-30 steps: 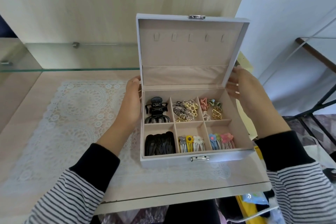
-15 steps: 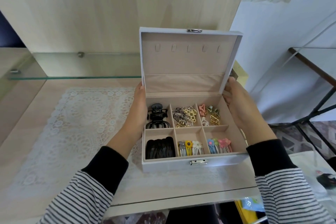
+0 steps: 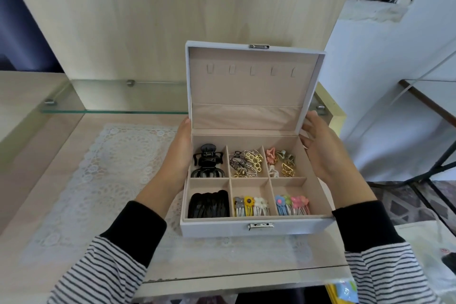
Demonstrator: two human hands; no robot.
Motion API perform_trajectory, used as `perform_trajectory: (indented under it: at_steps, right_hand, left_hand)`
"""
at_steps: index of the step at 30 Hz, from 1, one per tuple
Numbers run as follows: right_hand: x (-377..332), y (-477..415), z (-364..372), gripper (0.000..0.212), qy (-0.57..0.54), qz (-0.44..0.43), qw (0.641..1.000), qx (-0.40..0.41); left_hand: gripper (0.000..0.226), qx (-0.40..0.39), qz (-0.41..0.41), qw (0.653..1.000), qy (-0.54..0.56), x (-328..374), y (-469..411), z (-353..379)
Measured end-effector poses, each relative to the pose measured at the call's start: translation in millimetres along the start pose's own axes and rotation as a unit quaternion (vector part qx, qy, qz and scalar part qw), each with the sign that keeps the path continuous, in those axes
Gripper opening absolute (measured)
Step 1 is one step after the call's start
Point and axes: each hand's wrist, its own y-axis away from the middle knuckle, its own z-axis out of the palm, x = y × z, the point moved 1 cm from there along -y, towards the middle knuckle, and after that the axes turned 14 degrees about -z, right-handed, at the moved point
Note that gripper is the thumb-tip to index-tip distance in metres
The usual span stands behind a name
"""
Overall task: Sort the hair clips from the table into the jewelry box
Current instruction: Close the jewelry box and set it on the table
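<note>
Left hand [image 3: 177, 155] lies flat on the jewelry box [image 3: 246, 228] at 9 o'clock, right hand [image 3: 323, 153] at 3, prob just steadying it. Hair clips [image 3: 249, 163] sit grouped by type.

A white lace mat [image 3: 106, 170] spreads across the lower left. Above it, a glass shelf [image 3: 118, 99] runs along a pale wooden panel [image 3: 172, 7]. A dark metal frame [image 3: 434, 170] stands at the right edge, before a white wall [image 3: 385, 81].

We see a pale grey jewelry box [image 3: 214, 228] lined beige, black clips [image 3: 209, 205], gold clips [image 3: 254, 161], pastel flower clips [image 3: 292, 203], a white lace mat [image 3: 111, 163] and black-and-white striped sleeves [image 3: 98, 271].
</note>
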Motion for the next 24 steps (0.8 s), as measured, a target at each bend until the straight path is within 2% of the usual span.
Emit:
perform_trajectory:
  at_steps: [3,9,13,17,24]
  right_hand:
    - [-5,0,7,0.038,-0.009,-0.005,1.000,-0.012]
    - [-7,6,30,0.041,-0.023,0.002,1.000,-0.021]
    - [-7,13,51,0.036,-0.048,0.019,0.999,-0.010]
    - [-7,17,75,0.031,-0.066,0.028,0.997,-0.012]
    - [1,20,105,0.034,-0.088,0.043,0.995,-0.025]
  left_hand:
    - [0.043,0.002,-0.001,1.000,0.008,0,2,-9]
    - [0.068,0.023,-0.012,1.000,0.000,-8,-7,-42]
    - [0.051,0.046,0.018,0.999,-0.016,8,6,-54]
    - [0.051,0.067,0.031,0.997,-0.029,13,6,-78]
    - [0.043,0.091,0.032,0.994,-0.045,16,4,-107]
